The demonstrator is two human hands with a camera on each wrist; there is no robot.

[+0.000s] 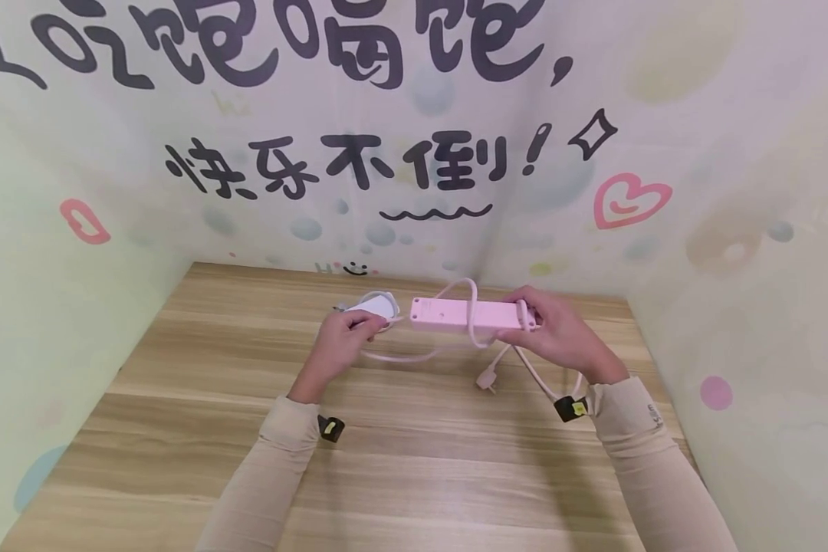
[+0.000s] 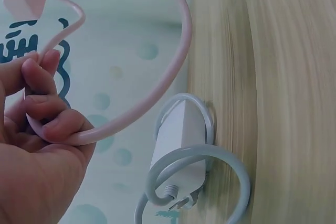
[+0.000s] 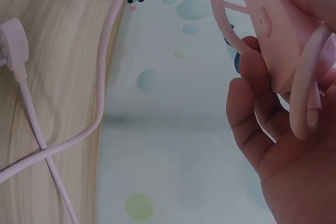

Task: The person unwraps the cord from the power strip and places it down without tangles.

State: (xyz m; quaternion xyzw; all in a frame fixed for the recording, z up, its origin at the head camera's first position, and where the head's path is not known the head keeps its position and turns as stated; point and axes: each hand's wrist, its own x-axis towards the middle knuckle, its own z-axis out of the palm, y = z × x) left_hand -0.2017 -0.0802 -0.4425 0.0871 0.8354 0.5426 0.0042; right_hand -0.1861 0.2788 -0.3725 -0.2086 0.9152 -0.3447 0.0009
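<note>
Your right hand [image 1: 559, 326] grips the right end of the pink power strip [image 1: 441, 313], which stretches toward that hand's 9 o'clock, above the tabletop [image 1: 400, 460]. Seen from your left hand [image 1: 338, 343], its fingers curled round the pink cord [image 2: 131, 114], the strip sits at 3 o'clock, near but apart. The pink plug [image 1: 486, 378] lies at your right hand's 8 o'clock.

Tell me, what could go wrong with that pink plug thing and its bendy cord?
The pink cord might slip off: it loops loosely around the power strip. It could also tangle, since it crosses itself near the plug in the right wrist view. And the left hand holds the cord near a white block wrapped in grey cord, so a tug might catch on that.
</note>
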